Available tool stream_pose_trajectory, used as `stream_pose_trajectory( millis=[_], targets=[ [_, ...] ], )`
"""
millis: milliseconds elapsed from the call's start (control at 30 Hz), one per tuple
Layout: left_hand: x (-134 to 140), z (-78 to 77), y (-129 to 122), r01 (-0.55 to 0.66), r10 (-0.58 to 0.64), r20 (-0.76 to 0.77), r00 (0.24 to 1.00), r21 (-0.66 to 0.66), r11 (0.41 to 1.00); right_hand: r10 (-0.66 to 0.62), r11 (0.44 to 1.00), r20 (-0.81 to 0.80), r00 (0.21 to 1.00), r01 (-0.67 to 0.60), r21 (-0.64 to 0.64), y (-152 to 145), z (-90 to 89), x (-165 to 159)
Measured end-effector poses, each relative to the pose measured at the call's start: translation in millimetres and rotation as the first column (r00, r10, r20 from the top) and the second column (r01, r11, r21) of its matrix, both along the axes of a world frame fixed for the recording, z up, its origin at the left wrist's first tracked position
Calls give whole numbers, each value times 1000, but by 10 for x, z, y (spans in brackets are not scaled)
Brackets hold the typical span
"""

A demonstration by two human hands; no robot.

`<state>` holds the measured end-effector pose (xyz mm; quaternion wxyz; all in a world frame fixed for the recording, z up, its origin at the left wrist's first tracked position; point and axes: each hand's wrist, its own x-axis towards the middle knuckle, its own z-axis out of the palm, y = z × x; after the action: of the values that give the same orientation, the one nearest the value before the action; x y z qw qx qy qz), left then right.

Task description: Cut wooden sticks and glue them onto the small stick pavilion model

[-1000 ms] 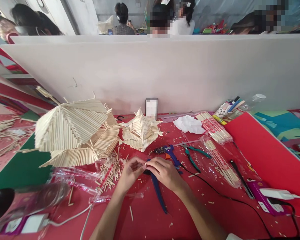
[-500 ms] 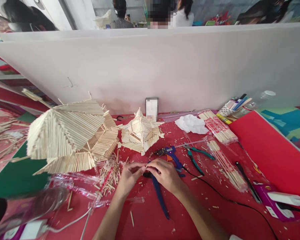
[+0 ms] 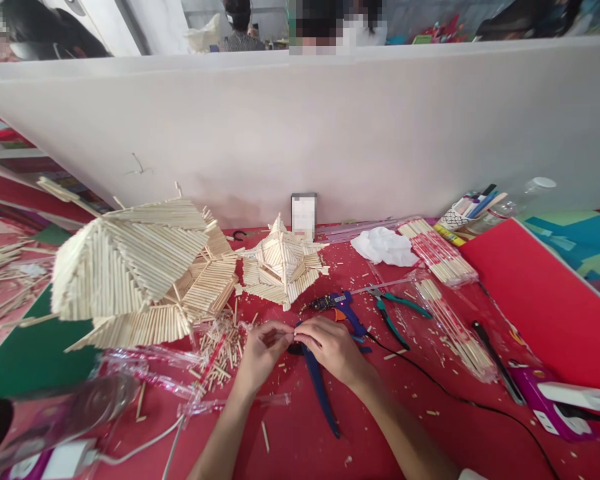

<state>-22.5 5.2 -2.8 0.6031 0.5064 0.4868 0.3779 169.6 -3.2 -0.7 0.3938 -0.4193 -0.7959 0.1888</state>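
Note:
Fingertip to fingertip, my left hand and my right hand pinch together over the red table. Whatever lies between them is too small to name; only a tiny pale bit shows. Under my right hand lies a blue-handled cutting tool, its head mostly hidden. Just beyond are a blue hot glue gun and green-handled pliers. A small pointed stick model stands ahead of my hands. Left of my left hand is a heap of short cut sticks.
A large stick-built roof model fills the left. Packs of chopsticks, a crumpled tissue and a red board are at right. A phone leans on the white partition. A black cord crosses the table.
My hands stay pinched together in nearly the same place, with only a slight shift of the fingers. The view has tilted very slightly.

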Motion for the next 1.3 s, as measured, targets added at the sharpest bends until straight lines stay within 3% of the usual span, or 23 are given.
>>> stream_pose_trajectory(
  millis=[300,467,733,900,1067,1300],
  targets=[
    [-8,69,-35,-16,31,-122,992,118,993,-93,995,-27,995,93,-23,-9,-15,-41],
    [-6,90,-57,-7,29,-160,987,135,991,-113,989,-95,989,103,-104,-23,13,-48],
    [-22,58,-55,-39,77,-187,979,198,979,-174,947,-292,941,79,-311,104,273,51],
    [-38,47,-60,-26,71,-199,977,221,975,-187,923,-351,918,42,-382,219,253,4],
    [-38,81,-55,-21,70,-207,976,231,973,-190,929,-329,925,61,-365,241,203,-61],
    [-34,78,-51,8,58,-234,971,270,963,-159,968,-327,932,81,-239,267,263,-91]
  ],
)
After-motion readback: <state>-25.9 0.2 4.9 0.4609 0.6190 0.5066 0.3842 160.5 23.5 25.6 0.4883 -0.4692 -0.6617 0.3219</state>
